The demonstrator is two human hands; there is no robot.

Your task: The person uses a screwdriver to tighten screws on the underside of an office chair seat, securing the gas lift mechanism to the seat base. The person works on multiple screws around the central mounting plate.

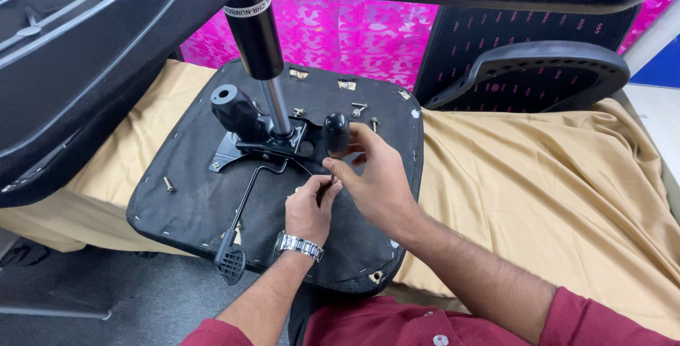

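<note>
Screwdriver (pixel 334 149) looked light and stiff; our right hand (pixel 375 176) gripped its black handle, left hand (pixel 309 208) at seven o'clock pinched the shaft over the seat underside (pixel 191 204).

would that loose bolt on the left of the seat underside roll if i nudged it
Probably a little: the bolt lies on its side, so its round shank could roll. Its wider head would likely curve it in an arc, and the fabric seat underside should slow it quickly.
</note>
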